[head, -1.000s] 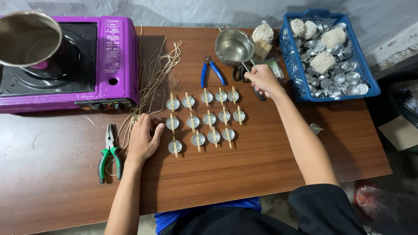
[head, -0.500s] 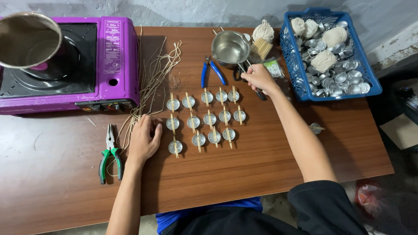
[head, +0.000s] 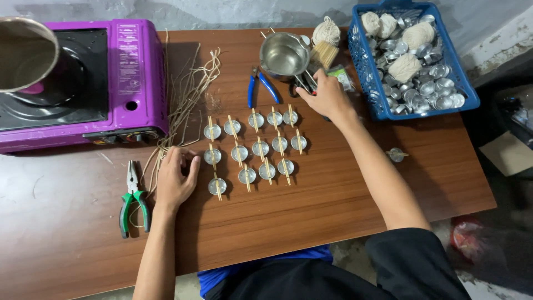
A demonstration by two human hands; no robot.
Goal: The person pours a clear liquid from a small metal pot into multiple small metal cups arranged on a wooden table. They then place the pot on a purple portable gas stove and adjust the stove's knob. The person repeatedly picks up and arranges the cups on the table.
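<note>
Several small aluminium cups [head: 260, 148], each with a wick held between two thin sticks, stand in three rows at the table's middle. My right hand [head: 326, 99] reaches past the top row and is closed on the black handle of a small steel saucepan [head: 283, 55], which stands empty on the table. My left hand [head: 176, 179] lies flat on the wood just left of the cups. It holds nothing, and its fingertips rest on a bunch of pale wick strings [head: 189, 94].
A purple portable stove [head: 133, 72] with a metal pot [head: 22, 53] sits far left. Green-handled pliers [head: 133, 203] lie near the left hand, blue-handled pliers [head: 261, 86] by the saucepan. A blue basket [head: 360, 72] of cups and twine balls stands far right. A lone cup [head: 396, 154] sits right.
The right hand and saucepan have shifted slightly left, the hand staying at the handle. The left hand has not moved.
</note>
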